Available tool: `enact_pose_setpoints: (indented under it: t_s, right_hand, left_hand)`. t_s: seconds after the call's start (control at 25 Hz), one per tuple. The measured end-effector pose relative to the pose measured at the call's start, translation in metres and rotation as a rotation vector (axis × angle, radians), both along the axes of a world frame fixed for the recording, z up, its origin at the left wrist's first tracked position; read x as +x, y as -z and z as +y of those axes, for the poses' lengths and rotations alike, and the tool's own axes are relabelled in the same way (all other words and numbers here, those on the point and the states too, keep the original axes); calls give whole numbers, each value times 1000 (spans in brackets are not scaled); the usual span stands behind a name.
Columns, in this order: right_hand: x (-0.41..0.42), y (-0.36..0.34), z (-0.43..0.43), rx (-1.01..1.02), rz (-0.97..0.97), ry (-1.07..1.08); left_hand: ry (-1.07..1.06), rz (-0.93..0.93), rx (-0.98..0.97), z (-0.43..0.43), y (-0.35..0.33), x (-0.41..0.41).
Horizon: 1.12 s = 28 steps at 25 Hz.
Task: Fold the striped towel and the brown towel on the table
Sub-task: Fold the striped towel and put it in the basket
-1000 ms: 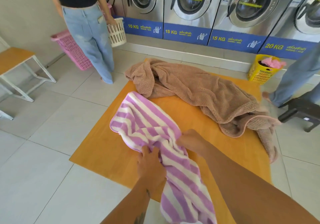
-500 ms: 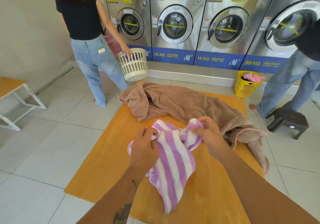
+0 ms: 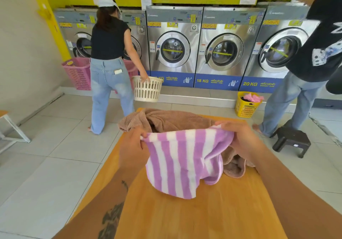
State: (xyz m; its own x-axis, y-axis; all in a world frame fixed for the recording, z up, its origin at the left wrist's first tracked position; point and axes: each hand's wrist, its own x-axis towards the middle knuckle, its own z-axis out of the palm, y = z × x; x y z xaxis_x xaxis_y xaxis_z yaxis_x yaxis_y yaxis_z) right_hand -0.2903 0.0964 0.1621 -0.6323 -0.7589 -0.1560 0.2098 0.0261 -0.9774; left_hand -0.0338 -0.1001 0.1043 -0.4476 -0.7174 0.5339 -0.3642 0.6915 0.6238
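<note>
A purple-and-white striped towel (image 3: 181, 163) hangs in the air above the orange wooden table (image 3: 212, 211), stretched between my hands. My left hand (image 3: 132, 146) pinches its upper left corner. My right hand (image 3: 238, 138) grips its upper right edge, where the cloth bunches and sags. The towel's lower edge just touches the tabletop. Behind it the brown towel (image 3: 174, 120) lies crumpled across the far end of the table, with one end trailing down to the right (image 3: 234, 166), partly hidden by the striped towel.
A person in jeans (image 3: 109, 83) stands at the left with a white basket (image 3: 147, 88) beside pink baskets (image 3: 78, 72). Another person (image 3: 303, 68) stands right, near a yellow basket (image 3: 247, 104) and a black stool (image 3: 291, 140). Washing machines (image 3: 174, 48) line the back wall.
Both hands lifted the striped towel off the table and moved apart, spreading its top edge wide. My view tilted up toward the washing machines.
</note>
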Motion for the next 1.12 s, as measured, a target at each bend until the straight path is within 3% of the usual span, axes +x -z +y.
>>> enact_pose_setpoints:
  t_s: [0.08, 0.2, 0.32, 0.4, 0.56, 0.72, 0.84, 0.96, 1.04, 1.12]
  right_hand:
    - [8, 7, 1, 127, 111, 105]
    - [20, 17, 1, 510, 608, 23]
    - [18, 17, -3, 618, 801, 45]
    - [5, 10, -9, 573, 778, 169]
    - [-17, -30, -26, 205, 514, 345]
    - [-12, -51, -18, 274, 563, 233]
    - [8, -28, 2, 508, 602, -21]
    - [34, 23, 17, 786, 781, -255]
    - [45, 54, 23, 840, 926, -228]
    - [53, 75, 30, 815, 918, -162]
  left_hand:
    - [-14, -68, 34, -4, 6, 5]
    - [53, -203, 77, -5, 15, 4]
    - [76, -258, 111, -10, 9, -4]
    - [55, -219, 94, -25, -3, -11]
    - [25, 21, -26, -57, -49, -32]
    - [-16, 172, -40, -62, -70, -30]
    - [42, 53, 22, -49, -33, 2]
    - [103, -196, 143, -30, 20, 43]
    - [128, -399, 180, -18, 48, 64]
    - [164, -545, 174, -5, 63, 77]
